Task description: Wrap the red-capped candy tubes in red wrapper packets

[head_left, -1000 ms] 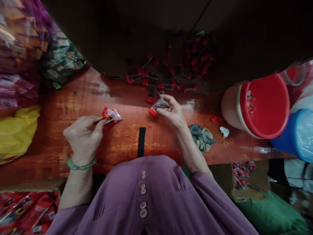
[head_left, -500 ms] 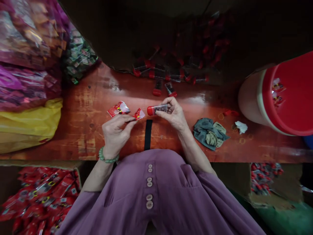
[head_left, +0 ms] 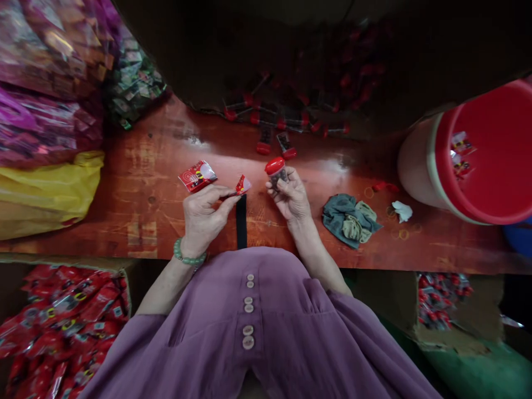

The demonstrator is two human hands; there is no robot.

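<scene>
My left hand [head_left: 205, 213] is closed, pinching a small red packet [head_left: 241, 185] between thumb and fingers over the reddish wooden table [head_left: 137, 221]. Another red packet [head_left: 197, 176] lies flat on the table just beyond that hand. My right hand [head_left: 290, 197] is closed round a small clear tube with a red cap [head_left: 276, 170], held upright, cap up, with dark contents. The two hands are a short way apart above a black strap [head_left: 241, 221] on the table.
More red-capped tubes [head_left: 286, 124] lie at the table's dark far side. A crumpled grey-green cloth [head_left: 350, 220] and a red-lidded bucket [head_left: 477, 155] sit right. Bags of packets [head_left: 45, 111] pile up left. Boxes of red packets [head_left: 62, 327] and of tubes [head_left: 440, 296] stand below.
My left hand came in from the left with a small packet, leaving the larger packet on the table. My right hand turned the tube from lying sideways to upright.
</scene>
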